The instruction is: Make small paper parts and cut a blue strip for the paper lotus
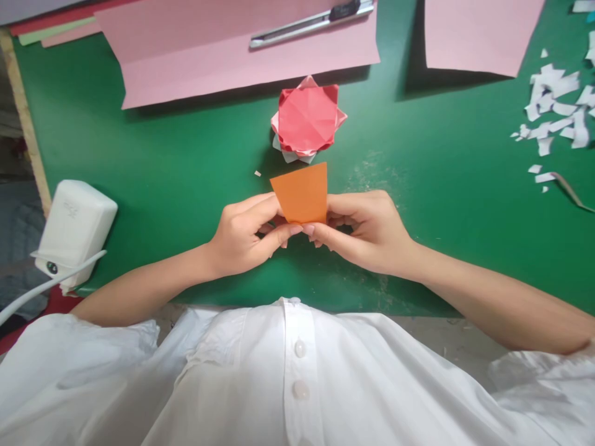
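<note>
A small orange paper (302, 195), folded into a rectangle, stands upright between both my hands above the green table (418, 179). My left hand (246, 232) pinches its lower left edge with thumb and fingers. From the other side my right hand (367, 229) pinches the lower right edge. The fingertips of both hands meet under the paper. Just beyond it a folded red and pink paper flower (307, 119) with pale outer petals lies on the table.
Large pink sheets lie at the back (242, 56) and back right (474, 34). A utility knife (311, 23) rests on the left sheet. White paper scraps (560, 105) are scattered at the right. A white device with a cable (74, 232) sits at the left edge.
</note>
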The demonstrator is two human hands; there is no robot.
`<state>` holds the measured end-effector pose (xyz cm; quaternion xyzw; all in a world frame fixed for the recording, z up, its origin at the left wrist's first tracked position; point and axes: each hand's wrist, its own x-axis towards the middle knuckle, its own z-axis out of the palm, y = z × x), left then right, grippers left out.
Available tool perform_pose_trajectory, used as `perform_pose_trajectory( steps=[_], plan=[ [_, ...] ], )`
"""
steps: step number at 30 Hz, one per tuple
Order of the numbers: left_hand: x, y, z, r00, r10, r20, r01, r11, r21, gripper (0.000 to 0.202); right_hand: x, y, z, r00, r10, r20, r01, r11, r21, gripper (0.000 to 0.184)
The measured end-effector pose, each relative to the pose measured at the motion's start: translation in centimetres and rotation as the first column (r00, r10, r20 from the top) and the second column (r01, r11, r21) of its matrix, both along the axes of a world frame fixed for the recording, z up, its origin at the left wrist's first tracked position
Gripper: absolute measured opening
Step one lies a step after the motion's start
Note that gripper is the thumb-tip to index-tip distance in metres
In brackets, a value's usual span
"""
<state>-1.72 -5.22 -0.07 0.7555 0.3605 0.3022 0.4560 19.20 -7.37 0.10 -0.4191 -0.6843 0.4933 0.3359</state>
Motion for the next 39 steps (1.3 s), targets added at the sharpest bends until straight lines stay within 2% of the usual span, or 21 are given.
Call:
perform_pose_trajectory(
  steps=[1, 3, 7, 10, 18, 23, 26, 30, 33, 35, 37, 39],
  plan=[
    [0.0, 0.1, 0.0, 1.0, -0.01, 0.009, 0.01, 1.0, -0.008, 0.009, 0.0, 0.0, 0.0, 1.0, 0.008, -0.02, -0.008, 1.0, -0.025, 0.015],
    [0.0, 0.2, 0.1, 0.999, -0.022, 0.029, 0.024, 0.998, -0.051, 0.008, 0.1, 0.1, 0.0, 1.0, 0.012, -0.011, -0.012, 1.0, 0.003, 0.014],
    [0.1, 0.3, 0.1, 0.998, -0.04, 0.049, 0.047, 0.987, -0.153, 0.003, 0.1, 0.1, -0.2, 0.993, -0.03, 0.112, 0.004, 0.974, 0.227, 0.012],
    [0.2, 0.4, 0.1, 0.998, -0.04, 0.056, 0.05, 0.981, -0.187, 0.004, 0.0, 0.0, -0.4, 0.983, -0.074, 0.169, 0.016, 0.947, 0.322, 0.014],
    [0.1, 0.5, 0.1, 0.99, 0.006, 0.14, 0.044, 0.937, -0.346, 0.008, -0.2, -0.4, -0.5, 0.976, -0.096, 0.196, 0.01, 0.917, 0.399, 0.015],
    [0.3, 0.3, 0.0, 0.988, 0.089, 0.126, -0.033, 0.92, -0.39, 0.021, -0.9, -0.9, -0.7, 0.951, -0.199, 0.238, 0.064, 0.876, 0.477, 0.013],
    [0.6, 0.2, 0.1, 0.982, 0.138, 0.127, -0.077, 0.913, -0.402, 0.029, -1.3, -1.2, -0.8, 0.926, -0.274, 0.259, 0.106, 0.849, 0.517, 0.019],
    [0.8, 0.2, 0.2, 0.974, 0.159, 0.161, -0.081, 0.91, -0.407, 0.031, -1.6, -1.2, -0.7, 0.9, -0.326, 0.288, 0.125, 0.829, 0.545, 0.022],
    [0.6, 0.3, 0.1, 0.973, 0.138, 0.183, -0.047, 0.902, -0.429, 0.024, -1.5, -1.1, -0.5, 0.918, -0.305, 0.254, 0.144, 0.851, 0.505, 0.018],
    [0.5, 0.5, -0.1, 0.971, 0.122, 0.208, -0.019, 0.9, -0.436, 0.019, -1.3, -0.9, -0.2, 0.948, -0.252, 0.194, 0.161, 0.907, 0.389, 0.016],
    [0.3, 0.6, -0.2, 0.965, 0.097, 0.242, 0.011, 0.912, -0.41, 0.015, -1.1, -0.6, 0.1, 0.984, -0.167, 0.07, 0.154, 0.975, 0.157, 0.013],
    [0.2, 0.8, -0.3, 0.959, 0.06, 0.278, 0.046, 0.933, -0.358, 0.013, -1.0, -0.3, 0.4, 0.987, -0.099, -0.123, 0.083, 0.988, -0.128, 0.008]
  ],
)
